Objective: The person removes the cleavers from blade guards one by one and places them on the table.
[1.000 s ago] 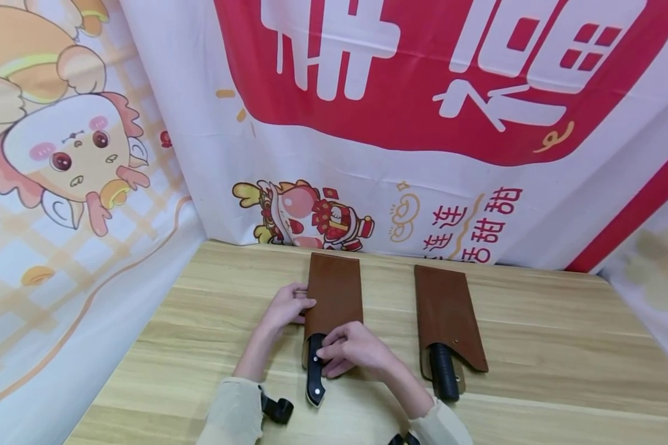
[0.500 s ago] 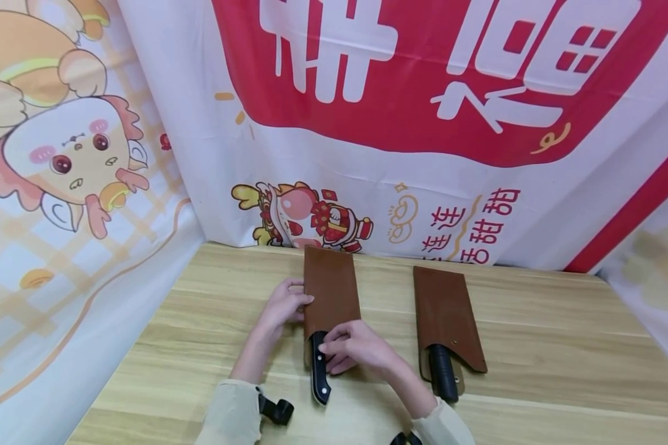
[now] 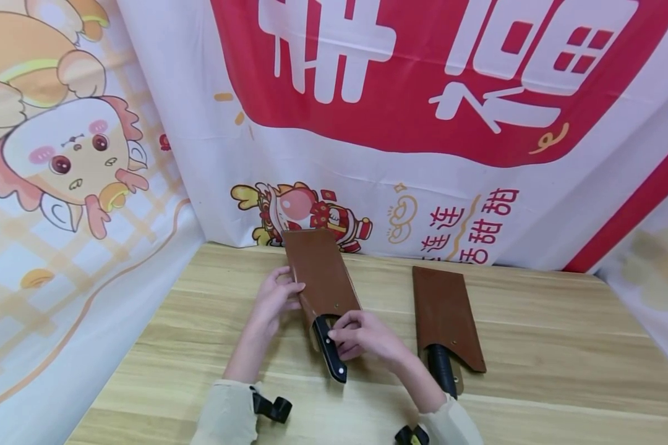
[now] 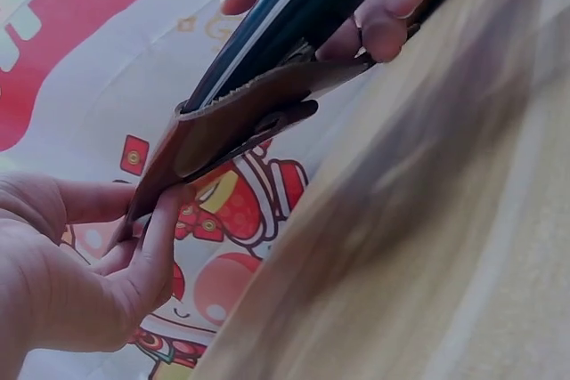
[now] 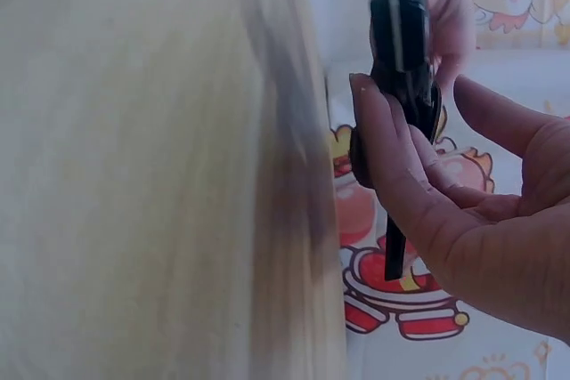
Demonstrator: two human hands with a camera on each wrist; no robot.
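Observation:
A brown leather knife sheath (image 3: 318, 262) is raised above the table at a slant, its far end overlapping the cloth. Out of its near end sticks the black riveted handle (image 3: 331, 355) of a kitchen knife, whose blade is hidden inside. My left hand (image 3: 273, 298) pinches the sheath's left edge between thumb and fingers, also visible in the left wrist view. At the mouth of the sheath, my right hand (image 3: 370, 337) holds the knife, with fingers under it and the thumb on the other side of the handle. The right wrist view shows the handle (image 5: 399, 33) end-on.
To the right, a second brown sheath (image 3: 442, 306) lies on the wooden table (image 3: 562, 346), with a black ribbed handle (image 3: 441, 364) protruding. A printed cloth (image 3: 367, 167) hangs at the table's back edge, and another (image 3: 78, 259) runs along the left.
The sheathed knife has been lifted and turned, its far end moving up and left and its handle swinging right. Both hands have moved along with it. The second sheath stays put.

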